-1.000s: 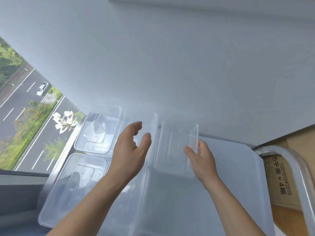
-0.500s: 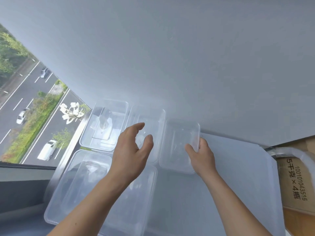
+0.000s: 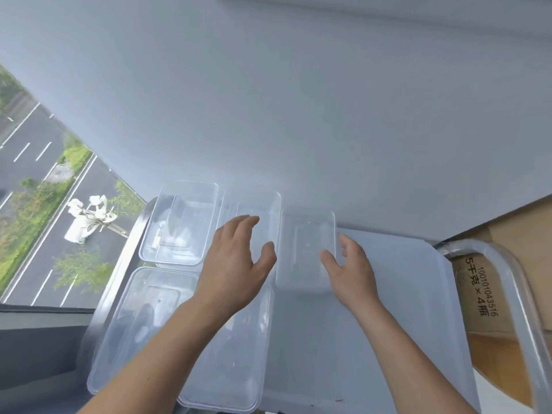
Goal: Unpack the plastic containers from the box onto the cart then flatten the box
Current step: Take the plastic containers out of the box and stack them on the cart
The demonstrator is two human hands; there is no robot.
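Several clear plastic containers lie open side up on the grey cart top (image 3: 388,294). Two of them sit at the back (image 3: 179,228) (image 3: 263,204) and two nearer me (image 3: 140,312) (image 3: 239,369). A fifth container (image 3: 304,249) rests to the right of the back row. My right hand (image 3: 349,270) holds its near right wall, thumb inside and fingers outside. My left hand (image 3: 236,264) hovers with spread fingers over the middle containers, holding nothing. The cardboard box (image 3: 484,297) with black print stands to the right of the cart.
The cart's metal handle tube (image 3: 513,282) curves along the right side, between the cart top and the box. A grey wall rises just behind the cart. A window on the left looks down on a road.
The right hand lowered the fifth container onto the cart beside the back row. The left hand stayed hovering with spread fingers.
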